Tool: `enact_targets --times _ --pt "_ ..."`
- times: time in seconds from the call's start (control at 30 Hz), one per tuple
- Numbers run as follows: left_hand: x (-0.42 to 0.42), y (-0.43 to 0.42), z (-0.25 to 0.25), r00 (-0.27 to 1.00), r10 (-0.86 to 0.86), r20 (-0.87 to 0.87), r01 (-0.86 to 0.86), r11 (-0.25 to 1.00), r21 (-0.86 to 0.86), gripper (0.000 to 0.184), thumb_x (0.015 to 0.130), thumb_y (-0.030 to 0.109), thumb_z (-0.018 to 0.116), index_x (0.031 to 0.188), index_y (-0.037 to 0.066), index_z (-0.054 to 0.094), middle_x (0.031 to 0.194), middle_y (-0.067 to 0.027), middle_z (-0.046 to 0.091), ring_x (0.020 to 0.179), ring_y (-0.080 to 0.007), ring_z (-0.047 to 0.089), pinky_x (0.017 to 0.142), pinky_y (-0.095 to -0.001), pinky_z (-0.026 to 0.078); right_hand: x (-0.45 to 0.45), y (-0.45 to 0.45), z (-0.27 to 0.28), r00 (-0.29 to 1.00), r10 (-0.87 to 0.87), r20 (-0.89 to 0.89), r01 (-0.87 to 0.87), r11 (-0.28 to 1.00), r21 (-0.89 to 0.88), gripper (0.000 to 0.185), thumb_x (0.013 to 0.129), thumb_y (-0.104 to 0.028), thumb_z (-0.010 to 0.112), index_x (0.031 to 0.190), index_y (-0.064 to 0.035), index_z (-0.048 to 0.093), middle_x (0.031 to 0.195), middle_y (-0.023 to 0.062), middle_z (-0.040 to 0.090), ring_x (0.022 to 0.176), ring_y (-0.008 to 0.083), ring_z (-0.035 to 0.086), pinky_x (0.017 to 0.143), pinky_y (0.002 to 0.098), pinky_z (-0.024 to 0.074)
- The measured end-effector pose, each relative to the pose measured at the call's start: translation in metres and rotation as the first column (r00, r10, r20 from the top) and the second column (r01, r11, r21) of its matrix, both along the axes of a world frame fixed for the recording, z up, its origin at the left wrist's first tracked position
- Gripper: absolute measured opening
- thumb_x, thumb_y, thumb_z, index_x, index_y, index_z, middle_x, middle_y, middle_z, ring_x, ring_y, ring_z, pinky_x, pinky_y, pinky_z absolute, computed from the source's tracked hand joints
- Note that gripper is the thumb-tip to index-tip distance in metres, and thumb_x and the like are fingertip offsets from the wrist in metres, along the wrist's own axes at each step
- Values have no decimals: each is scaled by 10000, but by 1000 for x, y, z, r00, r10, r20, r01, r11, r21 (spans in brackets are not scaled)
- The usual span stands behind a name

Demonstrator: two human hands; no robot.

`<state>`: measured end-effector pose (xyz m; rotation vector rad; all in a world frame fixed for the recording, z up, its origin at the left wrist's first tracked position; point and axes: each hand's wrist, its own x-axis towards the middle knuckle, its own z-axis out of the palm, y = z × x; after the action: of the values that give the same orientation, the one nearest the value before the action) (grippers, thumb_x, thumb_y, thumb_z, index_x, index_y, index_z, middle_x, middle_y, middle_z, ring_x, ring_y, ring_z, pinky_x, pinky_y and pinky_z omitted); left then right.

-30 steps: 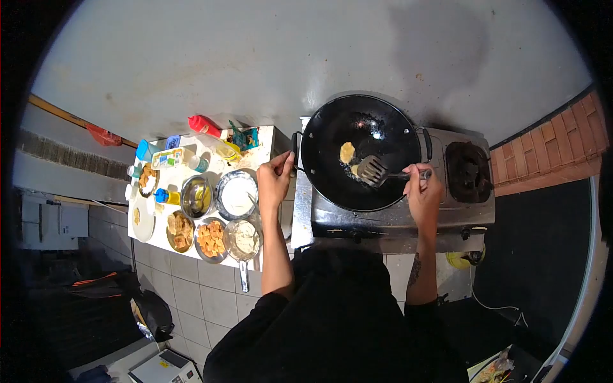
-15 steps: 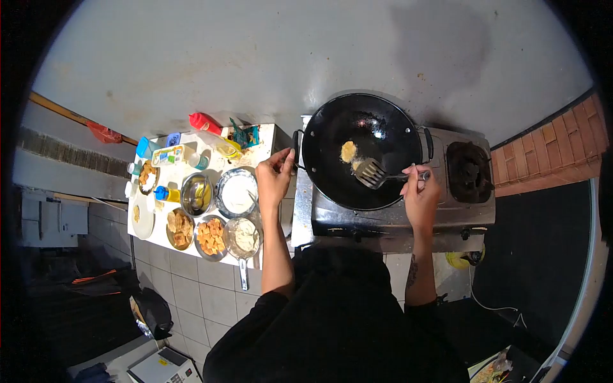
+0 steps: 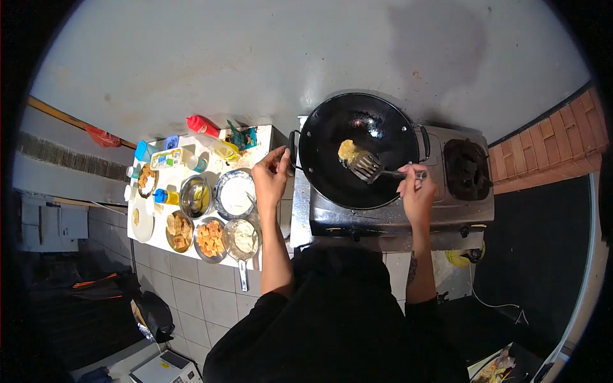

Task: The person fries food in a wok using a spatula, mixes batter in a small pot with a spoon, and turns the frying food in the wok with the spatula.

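Observation:
A black wok (image 3: 332, 191) sits on the steel stove, with golden fried pieces (image 3: 347, 150) in its middle. My left hand (image 3: 271, 175) is closed on the wok's left handle (image 3: 293, 148). In my right hand (image 3: 417, 190), closed around the handle, is a slotted turner (image 3: 367, 168). Its slotted head lies flat inside the wok, touching the lower edge of the pieces and partly hiding them.
An uncovered burner (image 3: 467, 170) is right of the wok. Left of it, a white table (image 3: 257, 150) bears a bowl of white flour (image 3: 236, 195), a saucepan of pale batter (image 3: 242, 239), a bowl of orange-brown chunks (image 3: 210, 239) and a red-capped bottle (image 3: 201, 124).
The turner has moved slightly left and up in the wok, pushing the lower piece against the upper one. My left hand stays at the wok handle.

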<state>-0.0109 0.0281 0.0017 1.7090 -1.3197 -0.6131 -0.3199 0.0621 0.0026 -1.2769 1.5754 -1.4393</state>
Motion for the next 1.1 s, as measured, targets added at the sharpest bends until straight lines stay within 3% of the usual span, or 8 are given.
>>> enact_targets --times 0.07,0.2,0.3,0.4,0.5,0.73,0.93,1.1 --pt "2 -2 -4 1000 0 -1 0 1000 -18 320 910 252 675 1102 -3 701 602 -40 576 569 -89 462 570 -288 409 6 4 5 993 114 -29 -115 991 -64 132 1004 -100 493 958 2 563 758 55 633 536 68 545 474 228 402" --pt "2 2 1 1000 8 -13 -8 1000 1 308 912 244 671 1104 5 702 610 -40 579 575 -94 471 588 -283 416 3 5 14 997 52 57 -49 997 -53 135 1003 -100 497 965 0 580 738 55 629 551 59 551 474 229 402" --pt "5 2 -4 1000 -11 14 11 1000 -24 305 909 241 674 1100 6 703 615 -38 571 582 -102 475 604 -283 423 -1 4 27 999 46 -4 -47 995 -88 128 994 -90 513 969 8 591 762 61 644 548 64 561 475 230 408" --pt "5 2 -5 999 -31 33 31 999 -12 306 905 241 677 1088 -3 704 626 -52 579 601 -108 482 611 -287 430 -1 -5 34 991 -2 -131 7 999 37 120 983 -87 533 973 17 592 776 68 655 541 73 570 477 234 418" --pt "1 1 -9 999 -21 28 23 996 -81 253 883 185 697 1041 -13 711 585 -30 511 559 -87 436 524 -266 376 8 -17 25 988 -5 -153 -4 998 -55 120 976 -87 546 961 23 590 773 74 657 527 88 574 488 245 439" --pt "2 4 -7 1000 -18 15 19 995 -101 251 886 184 694 1037 -15 710 603 -38 536 568 -95 452 540 -268 396 20 -40 12 961 66 -268 -117 977 -180 96 961 -57 562 984 36 573 782 101 646 588 112 596 543 258 474" --pt "4 6 -3 999 -3 32 6 995 -98 250 889 186 692 1027 -21 710 589 -40 529 556 -92 452 533 -273 401 19 -47 -1 957 212 -196 -236 966 -106 90 971 -61 550 979 24 577 802 97 642 585 91 574 534 247 454" --pt "3 5 -5 999 -4 49 11 990 -144 255 888 185 692 1026 -29 708 584 -32 524 549 -88 447 523 -274 393 25 -45 0 982 186 33 -179 974 -141 110 987 -88 542 983 15 581 829 54 646 570 62 551 498 222 412"
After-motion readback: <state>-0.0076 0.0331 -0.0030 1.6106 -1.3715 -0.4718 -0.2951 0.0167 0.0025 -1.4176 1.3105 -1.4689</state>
